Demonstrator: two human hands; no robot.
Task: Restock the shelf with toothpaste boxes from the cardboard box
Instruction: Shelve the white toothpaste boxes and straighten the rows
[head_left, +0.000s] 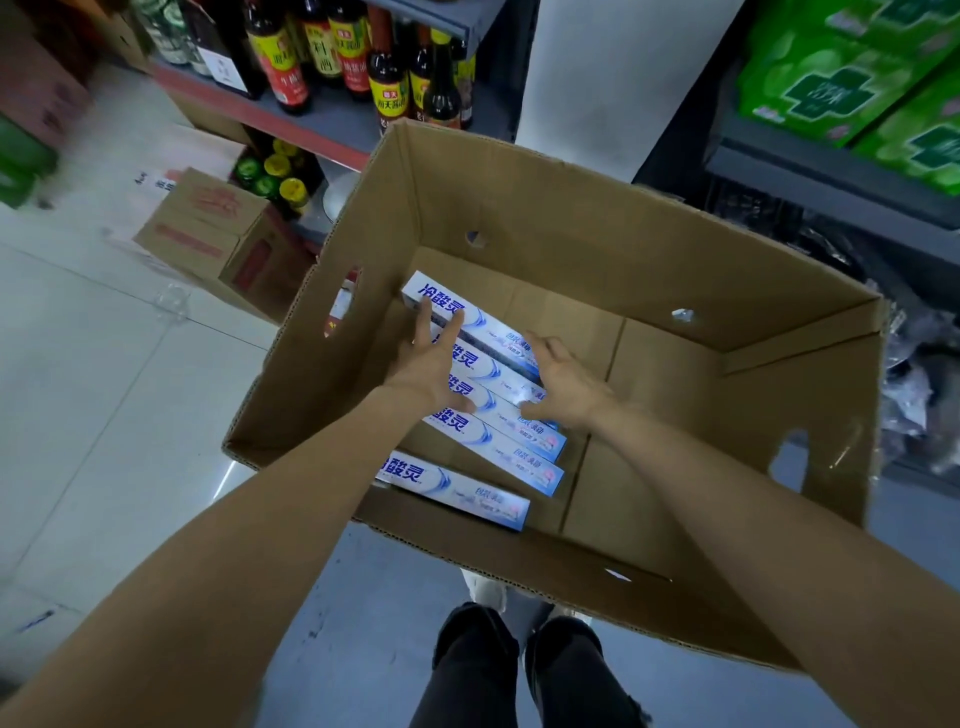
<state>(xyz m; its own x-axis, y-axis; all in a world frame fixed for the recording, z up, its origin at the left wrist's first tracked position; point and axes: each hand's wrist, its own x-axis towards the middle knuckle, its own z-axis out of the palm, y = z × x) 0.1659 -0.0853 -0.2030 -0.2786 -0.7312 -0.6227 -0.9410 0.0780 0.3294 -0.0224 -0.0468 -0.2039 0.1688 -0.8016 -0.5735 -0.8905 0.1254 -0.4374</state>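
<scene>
Inside the open cardboard box, five toothpaste boxes lie side by side along its left half. Left hand rests straight fingers on the far ones; right hand touches their right ends, fingers relaxed, gripping nothing.

The cardboard box is matt brown corrugated board, the toothpaste boxes glossy printed card, the floor smooth shiny tile, the bottles glossy dark glass.
</scene>
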